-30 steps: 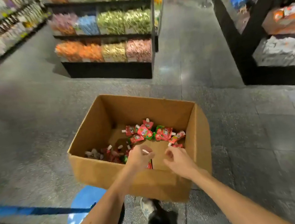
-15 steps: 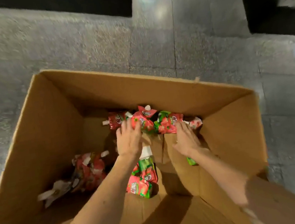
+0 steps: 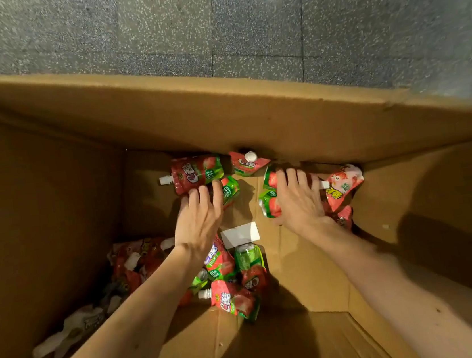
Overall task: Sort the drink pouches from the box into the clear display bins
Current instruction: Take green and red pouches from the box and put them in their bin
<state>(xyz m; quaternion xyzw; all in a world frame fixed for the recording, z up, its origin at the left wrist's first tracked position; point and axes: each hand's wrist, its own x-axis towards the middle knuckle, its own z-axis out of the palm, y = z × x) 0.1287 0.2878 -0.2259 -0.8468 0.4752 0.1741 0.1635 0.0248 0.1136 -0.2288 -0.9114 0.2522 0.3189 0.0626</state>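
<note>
- Speckled grey tiled floor (image 3: 238, 15) lies beyond the far rim, well past both grips.
- Cardboard box (image 3: 221, 115), open at the top. Its far wall rises just ahead of the fingertips, its right wall stands close outside the right grip, and its left wall is well apart from the left grip.
- Bare cardboard bottom shows between the two grips and back along the inner side of the right forearm. A wider bare patch lies outside the left grip, towards the left wall.
- Left grip (image 3: 200, 222): fingers straight and close together, laid flat, with their tips touching the lower edge of a red strawberry drink pouch (image 3: 197, 173) and a green-and-red pouch (image 3: 230, 190) beside it.
- Right grip (image 3: 300, 203): fingers spread and laid over a strawberry pouch (image 3: 270, 201), with the thumb at the pouch's near edge. No pinch is visible.
- A heap of red pouches (image 3: 140, 259) lies outside the left wrist, in the shade of the left wall.
- A cluster of pouches (image 3: 232, 280) lies just under and inside the left wrist.
- A pale pink pouch (image 3: 344, 185) is wedged in the far right corner, just outside the right grip.
- A white-capped pouch (image 3: 247, 162) leans on the far wall, ahead of the gap between the grips.
- A white label (image 3: 240, 234) lies on the box bottom between the wrists.
</note>
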